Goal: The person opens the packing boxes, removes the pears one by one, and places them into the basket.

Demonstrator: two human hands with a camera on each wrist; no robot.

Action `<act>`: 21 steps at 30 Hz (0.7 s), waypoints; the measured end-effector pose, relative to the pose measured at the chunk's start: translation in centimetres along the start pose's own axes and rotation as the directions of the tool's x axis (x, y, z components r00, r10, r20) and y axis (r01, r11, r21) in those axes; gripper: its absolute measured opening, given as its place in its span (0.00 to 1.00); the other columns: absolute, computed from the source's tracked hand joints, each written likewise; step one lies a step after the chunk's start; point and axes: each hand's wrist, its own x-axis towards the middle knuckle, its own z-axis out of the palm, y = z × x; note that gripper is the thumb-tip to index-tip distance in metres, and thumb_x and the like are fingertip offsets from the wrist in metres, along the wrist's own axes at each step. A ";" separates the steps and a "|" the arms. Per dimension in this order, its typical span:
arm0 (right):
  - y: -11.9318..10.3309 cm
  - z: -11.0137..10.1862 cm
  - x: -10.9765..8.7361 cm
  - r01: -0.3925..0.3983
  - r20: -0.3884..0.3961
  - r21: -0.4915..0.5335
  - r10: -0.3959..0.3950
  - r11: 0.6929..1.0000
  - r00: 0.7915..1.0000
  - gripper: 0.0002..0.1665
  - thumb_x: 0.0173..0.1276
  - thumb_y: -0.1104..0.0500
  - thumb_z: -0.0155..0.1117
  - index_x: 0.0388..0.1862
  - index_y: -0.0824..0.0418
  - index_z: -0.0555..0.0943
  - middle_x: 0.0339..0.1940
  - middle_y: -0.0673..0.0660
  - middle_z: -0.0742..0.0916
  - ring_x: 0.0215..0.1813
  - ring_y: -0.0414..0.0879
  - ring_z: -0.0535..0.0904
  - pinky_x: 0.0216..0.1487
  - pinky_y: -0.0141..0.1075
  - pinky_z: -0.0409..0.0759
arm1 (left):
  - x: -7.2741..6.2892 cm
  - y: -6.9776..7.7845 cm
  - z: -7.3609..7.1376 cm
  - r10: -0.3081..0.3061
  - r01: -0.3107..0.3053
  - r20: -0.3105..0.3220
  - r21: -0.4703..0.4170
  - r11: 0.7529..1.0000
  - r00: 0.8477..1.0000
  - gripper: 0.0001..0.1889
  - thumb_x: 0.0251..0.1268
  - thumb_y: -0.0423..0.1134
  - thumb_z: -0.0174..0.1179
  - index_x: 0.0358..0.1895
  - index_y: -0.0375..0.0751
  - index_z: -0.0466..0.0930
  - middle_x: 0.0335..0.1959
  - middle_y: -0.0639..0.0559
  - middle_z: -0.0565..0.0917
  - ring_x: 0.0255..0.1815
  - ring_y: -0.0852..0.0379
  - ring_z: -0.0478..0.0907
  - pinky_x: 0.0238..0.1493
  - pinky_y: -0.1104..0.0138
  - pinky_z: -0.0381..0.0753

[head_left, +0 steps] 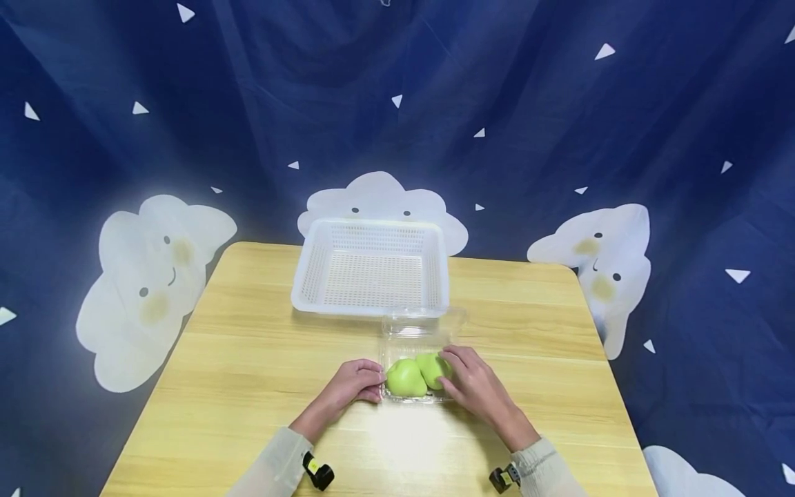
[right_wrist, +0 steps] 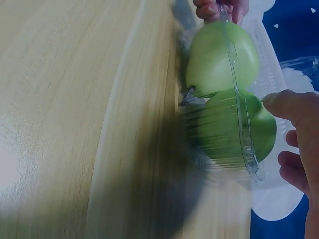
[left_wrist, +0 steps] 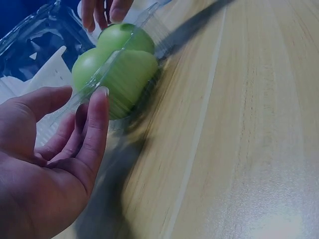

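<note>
Two green pears (head_left: 406,378) lie side by side in a clear plastic clamshell box (head_left: 415,343), whose lid stands folded back on the far side. My left hand (head_left: 357,382) holds the box at its left edge, the fingertips pinching the clear rim in the left wrist view. From the right side, my right hand (head_left: 475,382) reaches over the box to the right-hand pear (right_wrist: 234,124). Its thumb touches that pear and its bent fingers curve round the far side. Both pears sit low behind the ribbed clear wall.
Behind the clamshell, a white perforated basket (head_left: 374,307) stands at the back of the light wooden table (head_left: 248,386), close to the open lid. A dark blue curtain (head_left: 397,83) with clouds and white triangles hangs beyond the table.
</note>
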 end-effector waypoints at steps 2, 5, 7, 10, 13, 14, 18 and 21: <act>-0.1 0.0 0.0 -0.010 0.014 0.005 0.010 1.000 1.000 0.35 0.56 0.49 0.81 0.59 0.64 0.83 0.57 0.62 0.87 0.59 0.54 0.85 0.62 0.45 0.89 | 0.0 0.0 0.0 0.005 -0.005 -0.002 0.007 1.000 1.000 0.22 0.67 0.35 0.67 0.57 0.22 0.73 0.31 0.48 0.84 0.26 0.60 0.84 0.33 0.68 0.92; -0.3 0.0 0.1 -0.027 0.042 0.016 0.026 1.000 0.999 0.36 0.56 0.49 0.81 0.60 0.65 0.83 0.59 0.63 0.87 0.60 0.54 0.84 0.63 0.45 0.88 | 0.0 0.0 0.1 0.009 -0.009 -0.005 0.012 1.000 1.000 0.23 0.67 0.35 0.67 0.57 0.22 0.73 0.31 0.48 0.84 0.26 0.59 0.84 0.33 0.69 0.92; -0.4 0.0 0.1 -0.037 0.066 0.015 0.036 0.999 0.997 0.36 0.57 0.48 0.81 0.60 0.64 0.83 0.59 0.62 0.87 0.60 0.53 0.84 0.64 0.45 0.88 | 0.0 0.0 0.1 0.012 -0.012 -0.007 0.019 1.000 1.000 0.22 0.67 0.34 0.67 0.57 0.22 0.73 0.30 0.48 0.84 0.27 0.59 0.84 0.33 0.69 0.91; -0.6 0.0 0.2 -0.046 0.099 0.011 0.045 0.999 0.994 0.36 0.56 0.47 0.82 0.60 0.62 0.83 0.59 0.61 0.87 0.60 0.52 0.84 0.64 0.44 0.88 | 0.0 0.0 0.2 0.007 -0.007 -0.012 0.028 1.000 1.000 0.21 0.67 0.34 0.66 0.56 0.22 0.74 0.30 0.48 0.84 0.26 0.60 0.83 0.32 0.70 0.91; -0.8 0.0 0.2 -0.052 0.119 0.013 0.050 0.999 0.992 0.36 0.56 0.46 0.83 0.59 0.61 0.83 0.59 0.60 0.87 0.60 0.52 0.85 0.63 0.43 0.88 | -0.1 0.1 0.3 0.002 -0.001 -0.015 0.033 0.999 1.000 0.20 0.67 0.33 0.66 0.55 0.22 0.74 0.29 0.49 0.84 0.25 0.60 0.83 0.31 0.70 0.90; -0.9 0.0 0.2 -0.054 0.123 0.016 0.051 0.998 0.991 0.36 0.55 0.46 0.83 0.59 0.61 0.83 0.59 0.60 0.87 0.60 0.52 0.85 0.63 0.43 0.88 | -0.1 0.1 0.3 0.001 -0.001 -0.015 0.032 0.999 1.000 0.20 0.67 0.33 0.66 0.55 0.22 0.74 0.28 0.49 0.84 0.25 0.60 0.83 0.31 0.70 0.90; -1.0 0.1 0.1 -0.057 0.139 0.029 0.052 0.998 0.989 0.38 0.55 0.45 0.83 0.60 0.62 0.83 0.59 0.60 0.87 0.60 0.52 0.85 0.63 0.42 0.88 | -0.1 0.1 0.3 -0.003 0.003 -0.014 0.025 1.000 1.000 0.20 0.66 0.32 0.66 0.55 0.22 0.74 0.28 0.48 0.83 0.25 0.60 0.83 0.30 0.69 0.90; -1.0 0.3 0.0 -0.056 0.151 0.029 0.052 0.998 0.987 0.39 0.55 0.45 0.83 0.61 0.62 0.82 0.60 0.60 0.86 0.61 0.52 0.84 0.63 0.42 0.89 | -0.1 0.1 0.3 -0.006 0.007 -0.012 0.022 1.000 1.000 0.19 0.66 0.32 0.65 0.55 0.22 0.74 0.28 0.48 0.83 0.25 0.60 0.83 0.30 0.69 0.90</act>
